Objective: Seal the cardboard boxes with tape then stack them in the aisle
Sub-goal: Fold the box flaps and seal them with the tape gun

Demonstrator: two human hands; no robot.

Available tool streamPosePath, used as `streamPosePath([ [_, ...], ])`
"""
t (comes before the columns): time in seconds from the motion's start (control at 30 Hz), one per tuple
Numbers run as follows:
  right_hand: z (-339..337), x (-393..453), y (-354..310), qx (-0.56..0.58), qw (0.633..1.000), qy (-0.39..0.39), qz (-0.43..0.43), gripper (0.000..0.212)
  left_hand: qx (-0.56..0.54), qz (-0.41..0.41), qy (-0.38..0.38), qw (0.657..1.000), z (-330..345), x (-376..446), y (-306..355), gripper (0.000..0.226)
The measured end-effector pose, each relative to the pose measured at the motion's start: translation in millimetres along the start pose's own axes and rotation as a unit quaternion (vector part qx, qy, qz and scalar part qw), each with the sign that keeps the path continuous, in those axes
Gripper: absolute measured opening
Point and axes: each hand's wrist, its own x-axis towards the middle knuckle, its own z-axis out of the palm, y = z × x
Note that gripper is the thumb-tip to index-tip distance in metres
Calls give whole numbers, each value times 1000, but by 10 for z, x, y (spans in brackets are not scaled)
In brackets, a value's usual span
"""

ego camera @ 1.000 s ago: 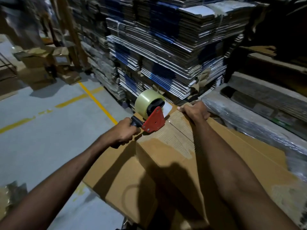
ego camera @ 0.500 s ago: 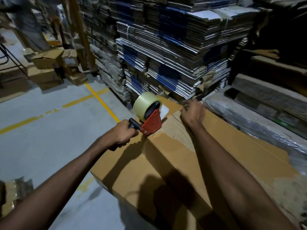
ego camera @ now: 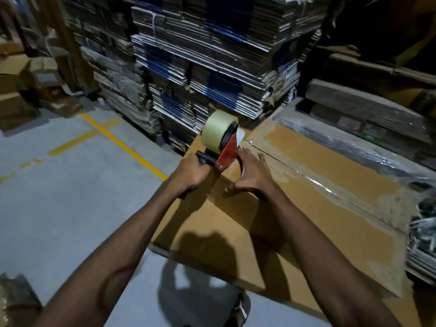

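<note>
A large brown cardboard box (ego camera: 330,199) lies in front of me, with a strip of shiny clear tape along its top seam. My left hand (ego camera: 190,174) grips the black handle of a red tape dispenser (ego camera: 225,147) that carries a roll of clear tape. The dispenser rests at the box's far left corner. My right hand (ego camera: 252,173) lies flat on the box right beside the dispenser, fingers spread, pressing on the top near the corner edge.
Tall stacks of flattened cardboard (ego camera: 212,67) rise just behind the box. Wrapped bundles (ego camera: 354,142) lie to the right. Grey floor with yellow lines (ego camera: 122,145) stretches to the left. Several cardboard boxes (ego camera: 16,90) sit at the far left.
My right hand has slid back along the box top toward me and now sits beside the dispenser. The dispenser has stayed near the box corner. The view has shifted.
</note>
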Motion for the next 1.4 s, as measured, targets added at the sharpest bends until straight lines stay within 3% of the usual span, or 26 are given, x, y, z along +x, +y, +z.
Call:
streamPosePath([
  [0.2, 103, -112, -73, 37, 998, 39, 32, 131, 12, 32, -20, 999, -34, -154, -160, 16],
  [0.33, 71, -191, -107, 70, 996, 47, 36, 134, 12, 12, -28, 999, -114, -324, -438, 15],
  [0.5, 35, -199, -178, 63, 997, 35, 33, 133, 6, -19, -16, 1000, -124, -550, -828, 16],
  [0.67, 49, -221, -246, 60, 998, 12, 35, 132, 5, -17, -22, 1000, -79, -551, -800, 16],
  [0.77, -68, -261, -324, 191, 976, -43, 96, 124, 12, -11, -24, 1000, -41, -539, -785, 17],
  [0.87, -189, -286, -573, 313, 945, -63, 65, 135, 22, -10, -22, 999, -56, -496, -786, 16],
  [1.03, -77, -338, -978, 388, 916, 15, 95, 145, 52, -4, -16, 999, -67, -472, -739, 18],
  [1.13, 48, -443, -967, 437, 894, 66, 78, 121, 90, 6, -8, 996, -96, -496, -747, 21],
  [1.23, 121, -509, -944, 425, 898, 97, 48, 118, 114, 21, -8, 993, -90, -542, -747, 26],
  [1.4, 138, -645, -849, 393, 915, 78, 53, 96, 166, 56, 2, 985, -87, -527, -848, 22],
])
